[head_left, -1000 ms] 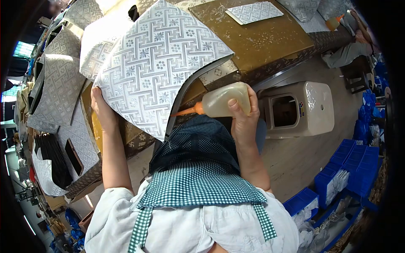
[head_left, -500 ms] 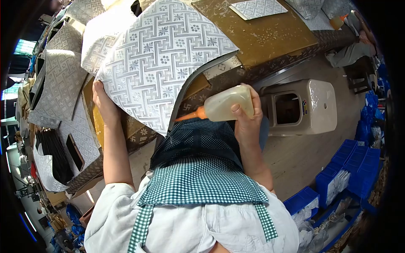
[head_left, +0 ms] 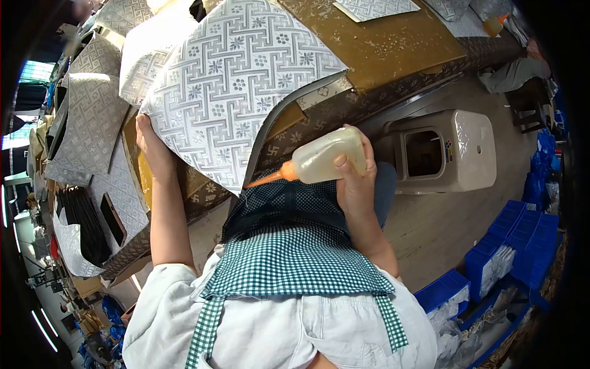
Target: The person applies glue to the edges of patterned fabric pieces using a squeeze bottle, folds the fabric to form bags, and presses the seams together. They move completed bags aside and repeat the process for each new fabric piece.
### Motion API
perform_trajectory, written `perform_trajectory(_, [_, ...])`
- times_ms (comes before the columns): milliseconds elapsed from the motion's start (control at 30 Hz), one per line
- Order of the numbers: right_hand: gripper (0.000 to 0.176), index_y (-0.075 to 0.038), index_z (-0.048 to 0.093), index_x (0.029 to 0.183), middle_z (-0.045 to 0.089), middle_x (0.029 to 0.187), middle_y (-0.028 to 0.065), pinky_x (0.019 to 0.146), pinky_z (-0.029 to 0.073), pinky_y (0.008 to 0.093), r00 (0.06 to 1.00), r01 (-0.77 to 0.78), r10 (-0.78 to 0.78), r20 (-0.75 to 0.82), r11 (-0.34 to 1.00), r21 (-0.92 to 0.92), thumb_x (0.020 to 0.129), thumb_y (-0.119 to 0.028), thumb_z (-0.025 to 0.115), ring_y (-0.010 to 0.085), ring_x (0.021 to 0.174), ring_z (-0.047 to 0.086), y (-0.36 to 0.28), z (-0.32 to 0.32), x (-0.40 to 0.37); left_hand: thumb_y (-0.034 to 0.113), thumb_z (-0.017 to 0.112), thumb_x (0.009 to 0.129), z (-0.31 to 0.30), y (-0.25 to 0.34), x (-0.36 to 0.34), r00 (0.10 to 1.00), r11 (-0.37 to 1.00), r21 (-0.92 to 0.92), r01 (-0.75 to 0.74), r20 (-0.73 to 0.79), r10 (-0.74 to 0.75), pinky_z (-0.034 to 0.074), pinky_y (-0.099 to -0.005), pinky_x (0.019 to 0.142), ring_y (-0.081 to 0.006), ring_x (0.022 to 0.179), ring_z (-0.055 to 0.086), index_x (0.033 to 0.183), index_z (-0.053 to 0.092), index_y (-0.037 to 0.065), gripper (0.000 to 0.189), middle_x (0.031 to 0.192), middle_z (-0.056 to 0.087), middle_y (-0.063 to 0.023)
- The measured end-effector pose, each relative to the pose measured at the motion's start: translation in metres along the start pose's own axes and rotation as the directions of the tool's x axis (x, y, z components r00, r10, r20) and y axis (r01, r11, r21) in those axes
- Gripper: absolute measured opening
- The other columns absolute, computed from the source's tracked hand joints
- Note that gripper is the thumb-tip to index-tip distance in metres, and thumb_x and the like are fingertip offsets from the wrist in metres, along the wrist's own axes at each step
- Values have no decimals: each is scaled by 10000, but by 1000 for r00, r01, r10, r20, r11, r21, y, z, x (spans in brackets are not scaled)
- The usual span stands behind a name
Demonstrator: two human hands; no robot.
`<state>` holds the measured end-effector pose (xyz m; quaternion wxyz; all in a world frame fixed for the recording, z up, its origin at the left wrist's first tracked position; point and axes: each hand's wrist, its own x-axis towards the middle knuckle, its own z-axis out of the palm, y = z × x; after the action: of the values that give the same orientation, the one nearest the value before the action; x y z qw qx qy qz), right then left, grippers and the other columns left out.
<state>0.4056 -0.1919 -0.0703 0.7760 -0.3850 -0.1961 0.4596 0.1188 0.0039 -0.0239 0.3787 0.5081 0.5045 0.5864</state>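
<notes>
Right hand (head_left: 356, 171) clasps translucent plastic bottle (head_left: 327, 157), orange nozzle (head_left: 270, 177) toward eight o'clock; left hand (head_left: 155, 150) touches grey-white patterned sheet (head_left: 236, 86), closure unclear.

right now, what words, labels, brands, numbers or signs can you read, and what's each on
No text is readable.
Small multicoloured sticker on the beige plastic stool: too small to read.
Translucent plastic squeeze bottle with orange nozzle: no legible print on the visible side.

1 bare left hand (head_left: 153, 147) steadies a grey-and-white patterned sheet (head_left: 230, 92); the right hand (head_left: 354, 178) holds a translucent squeeze bottle (head_left: 329, 157), its orange nozzle (head_left: 270, 177) at the sheet's dark edge.
</notes>
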Motion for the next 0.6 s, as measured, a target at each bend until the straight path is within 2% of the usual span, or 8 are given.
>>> perform_trajectory(133, [677,-9,470,1315,573,1156,45,923,468,274,992,75,-79,-94,996,-43,768,-215,812,116,1049,558,-5,2,3,434,461,996,8,24,2,996,998,-25,-52,70,54,459,-304,876,-170,999,575,1302,480,-26,553,1184,584,-135])
perform_trajectory(200, [685,-13,465,1321,569,1156,44,919,470,274,999,39,-40,-11,995,-87,767,-216,813,117,1048,559,-5,-1,1,383,545,972,-1,31,16,986,998,-20,-56,153,58,466,-333,916,-197,1087,568,1384,421,9,570,1272,557,-165])
perform_trajectory(300, [698,-23,461,1329,561,1157,44,913,473,278,999,-9,12,39,995,-96,761,-216,818,121,1038,561,-3,-8,-2,336,575,958,29,80,41,887,827,343,-445,297,353,459,-331,961,-215,1200,536,1354,478,19,517,1274,576,-167])
perform_trajectory(367, [713,-19,458,1330,561,1157,48,913,472,277,999,-36,36,-8,999,-36,754,-224,825,123,1033,562,-8,-9,-2,330,597,941,66,106,59,840,780,365,-509,409,357,452,-319,963,-202,1178,550,1308,539,26,480,1243,599,-147])
perform_trajectory(467, [728,-10,454,1330,557,1158,52,929,460,273,997,4,-6,-73,1000,-31,753,-249,829,127,1045,556,-21,-13,-2,398,615,912,134,112,92,721,680,431,-593,660,210,489,-292,858,-192,1097,582,1335,547,136,502,1215,613,-134])
perform_trajectory(500, [745,0,440,1335,550,1168,61,952,446,275,997,19,-21,-81,999,-29,758,-270,827,134,1069,545,-21,-18,-2,429,547,948,159,97,109,656,674,411,-614,740,146,443,-366,977,-242,1186,552,1365,524,185,483,1251,605,-114])
perform_trajectory(567, [749,1,433,1339,546,1174,66,961,440,279,993,37,-40,-107,999,-27,760,-269,824,138,1080,541,-27,-24,-5,493,484,939,204,85,111,634,686,515,-514,766,-100,439,-394,976,-299,1074,593,1368,512,159,544,1239,606,-136])
perform_trajectory(600, [751,2,429,1341,543,1177,69,966,438,281,992,47,-50,-120,999,-27,762,-268,823,140,1086,539,-30,-27,-7,446,493,938,216,79,123,591,617,517,-593,800,-102,446,-383,965,-292,1058,604,1335,545,147,500,1218,622,-137])
